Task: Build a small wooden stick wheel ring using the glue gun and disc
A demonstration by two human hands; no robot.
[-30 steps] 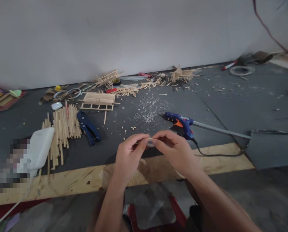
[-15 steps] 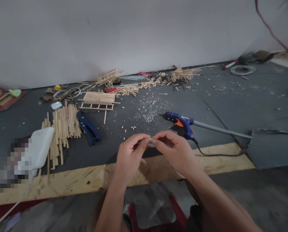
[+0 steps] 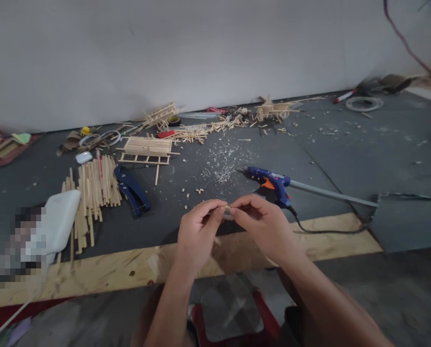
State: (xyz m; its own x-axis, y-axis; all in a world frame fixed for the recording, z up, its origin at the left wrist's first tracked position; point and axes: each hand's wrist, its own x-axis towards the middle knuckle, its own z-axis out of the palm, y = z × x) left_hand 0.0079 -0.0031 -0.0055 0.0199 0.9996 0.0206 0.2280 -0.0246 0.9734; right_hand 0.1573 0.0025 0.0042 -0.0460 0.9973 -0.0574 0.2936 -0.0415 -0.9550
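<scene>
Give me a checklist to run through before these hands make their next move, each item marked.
1. Small pale piece gripped: ok, pinched between the left hand and right hand.
2. Fine detail of the piece checked: cannot tell, too small and partly covered.
3. Glue gun likely within easy reach: ok, lying just beyond the right hand, nozzle to the left.
4. Glue gun hot: cannot tell from the picture.
5. Dark tabletop free of scraps: not ok, white strands and short wood bits lie ahead of the hands.
6. Blue hand tool away from both hands: ok, beside the wooden sticks.
</scene>
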